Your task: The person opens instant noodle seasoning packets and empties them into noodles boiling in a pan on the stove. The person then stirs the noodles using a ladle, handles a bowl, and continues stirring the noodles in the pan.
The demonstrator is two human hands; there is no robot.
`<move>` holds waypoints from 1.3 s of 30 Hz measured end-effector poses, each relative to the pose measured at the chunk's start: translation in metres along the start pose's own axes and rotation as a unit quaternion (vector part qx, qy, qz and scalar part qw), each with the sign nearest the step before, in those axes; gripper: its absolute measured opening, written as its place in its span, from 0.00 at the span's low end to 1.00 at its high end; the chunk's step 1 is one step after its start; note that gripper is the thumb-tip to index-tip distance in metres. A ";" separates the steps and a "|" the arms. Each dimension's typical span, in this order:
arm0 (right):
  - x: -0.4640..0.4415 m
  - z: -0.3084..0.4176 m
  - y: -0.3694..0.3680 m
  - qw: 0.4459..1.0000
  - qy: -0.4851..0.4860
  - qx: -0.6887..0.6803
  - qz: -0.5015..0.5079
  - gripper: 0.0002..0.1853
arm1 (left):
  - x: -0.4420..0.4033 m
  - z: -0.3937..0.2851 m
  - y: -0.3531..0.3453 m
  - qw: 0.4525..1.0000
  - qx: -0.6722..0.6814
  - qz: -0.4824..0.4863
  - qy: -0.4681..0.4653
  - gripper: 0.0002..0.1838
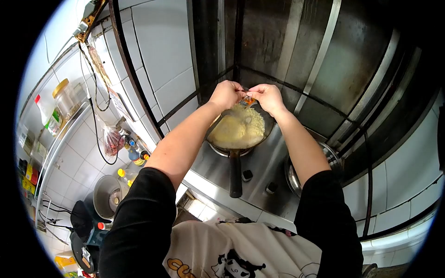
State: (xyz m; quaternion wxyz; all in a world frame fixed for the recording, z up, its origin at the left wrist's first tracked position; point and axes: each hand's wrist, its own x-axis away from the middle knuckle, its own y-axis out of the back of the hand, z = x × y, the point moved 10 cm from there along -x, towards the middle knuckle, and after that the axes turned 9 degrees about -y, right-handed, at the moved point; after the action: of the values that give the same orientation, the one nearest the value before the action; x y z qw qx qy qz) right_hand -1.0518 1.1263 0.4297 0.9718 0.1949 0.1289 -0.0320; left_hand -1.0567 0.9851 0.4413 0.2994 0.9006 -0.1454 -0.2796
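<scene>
My left hand [228, 95] and my right hand [268, 98] meet above the far side of a dark pan, their fingers pinched on a small packet [249, 100] with orange and red print. Below them, the pan [270, 129] sits on the left burner, its black handle toward me. Pale yellow noodles [256, 123] lie in cloudy, yellowish liquid [230, 129] inside it. Steam or glare blurs part of the surface.
A metal lid or pan [293, 178] stands on the right of the steel stove [215, 171]. Dark frame bars cross behind the pan. Bottles [134, 155], a metal pot [105, 197] and a shelf with jars [67, 99] are at left.
</scene>
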 end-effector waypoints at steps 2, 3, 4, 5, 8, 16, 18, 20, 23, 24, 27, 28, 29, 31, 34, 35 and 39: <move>-0.001 -0.003 -0.003 1.000 -0.002 0.011 -0.002 0.06 | 0.001 -0.007 0.004 0.998 -0.056 -0.017 -0.028 0.08; -0.001 -0.003 -0.003 1.000 -0.003 0.016 -0.003 0.06 | 0.001 -0.009 0.005 0.996 -0.075 -0.023 -0.041 0.08; -0.005 -0.007 -0.007 1.000 0.003 0.006 0.000 0.06 | 0.001 -0.012 0.005 0.994 -0.096 -0.029 -0.054 0.09; -0.006 -0.012 -0.008 1.000 -0.006 0.014 0.003 0.06 | 0.002 -0.012 0.006 0.992 -0.112 -0.031 -0.056 0.09; -0.007 -0.020 -0.013 0.999 -0.025 0.004 0.021 0.07 | 0.005 -0.014 0.006 0.986 -0.153 -0.038 -0.062 0.10; -0.005 -0.020 -0.015 0.992 -0.049 0.114 0.021 0.09 | 0.000 0.007 -0.009 0.993 -0.104 -0.010 -0.048 0.10; -0.001 -0.016 -0.013 0.989 -0.045 0.142 0.000 0.08 | -0.003 0.007 -0.012 0.992 -0.109 0.006 -0.059 0.10; -0.003 -0.022 -0.016 0.996 -0.022 0.084 0.013 0.08 | -0.002 0.010 -0.009 0.993 -0.115 -0.002 -0.033 0.10; -0.008 -0.034 -0.016 0.998 -0.027 0.051 0.031 0.07 | 0.001 0.008 -0.006 0.995 -0.097 -0.010 -0.002 0.10; -0.007 -0.032 -0.017 0.998 -0.037 0.048 0.035 0.07 | 0.002 0.009 -0.007 0.996 -0.087 -0.011 0.006 0.11; -0.001 -0.022 -0.014 0.990 -0.037 0.135 0.018 0.05 | 0.001 0.004 -0.010 0.995 -0.093 -0.027 -0.019 0.11; 0.000 -0.021 -0.014 0.988 -0.023 0.155 0.002 0.04 | 0.002 0.003 -0.012 0.994 -0.102 -0.020 -0.013 0.11; 0.002 -0.017 -0.014 0.984 -0.008 0.175 -0.016 0.03 | 0.003 0.002 -0.012 0.994 -0.112 -0.015 -0.007 0.11; 0.012 -0.004 -0.012 0.985 0.003 0.172 -0.027 0.03 | 0.005 -0.004 -0.012 0.991 -0.134 -0.008 -0.002 0.11; 0.010 -0.011 -0.014 0.991 0.004 0.135 -0.005 0.04 | 0.007 -0.004 -0.014 0.989 -0.144 -0.012 -0.011 0.12; 0.006 -0.019 -0.015 0.993 0.001 0.114 0.003 0.04 | 0.008 -0.001 -0.014 0.991 -0.130 -0.020 -0.014 0.12; 0.001 -0.033 -0.014 0.993 -0.025 0.113 0.027 0.06 | 0.008 0.007 -0.017 0.995 -0.088 -0.030 -0.022 0.11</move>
State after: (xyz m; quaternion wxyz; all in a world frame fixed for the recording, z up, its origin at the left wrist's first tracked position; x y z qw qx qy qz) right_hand -1.0600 1.1263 0.3950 0.9471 0.3056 0.0946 -0.0253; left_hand -1.0532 0.9915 0.4230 0.3660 0.8681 -0.0994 -0.3203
